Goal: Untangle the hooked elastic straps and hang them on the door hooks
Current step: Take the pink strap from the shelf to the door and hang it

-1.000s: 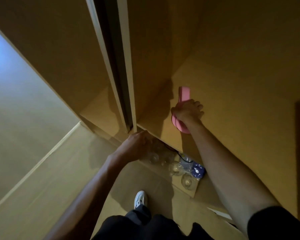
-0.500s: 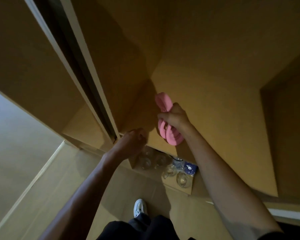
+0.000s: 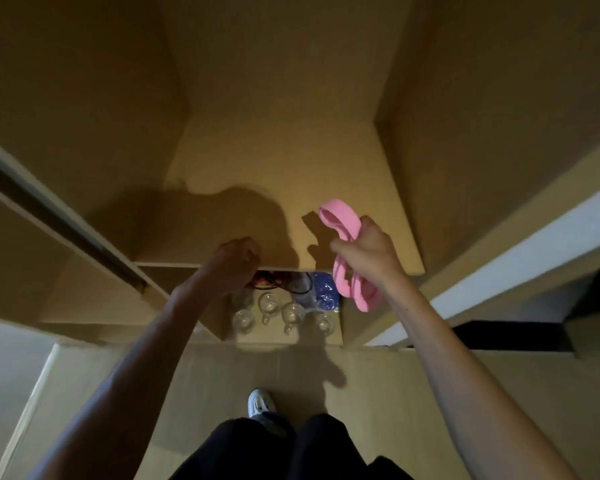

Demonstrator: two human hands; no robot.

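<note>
My right hand (image 3: pixel 368 252) grips a bundle of pink elastic strap (image 3: pixel 343 225), held up in front of the wooden shelf board (image 3: pixel 284 168). Loops of the strap stick out above my fist and hang below it. My left hand (image 3: pixel 234 263) is curled at the front edge of the same shelf board, fingers bent over the edge; whether it holds anything is hidden. Under the board lie a red and black tangle of cords (image 3: pixel 274 280), partly covered by my left hand. No door hooks are in view.
Several clear glass cups (image 3: pixel 269 308) and a blue packet (image 3: pixel 323 292) sit on the lower shelf. A dark sliding-door track (image 3: pixel 59 220) runs at the left, a white ledge (image 3: pixel 499 278) at the right. My white shoe (image 3: pixel 261 403) stands on the tiled floor.
My right hand has lifted the pink strap off the shelf and carried it to the right. The camera has turned left to face the shelf squarely. My left hand stays at the shelf edge.
</note>
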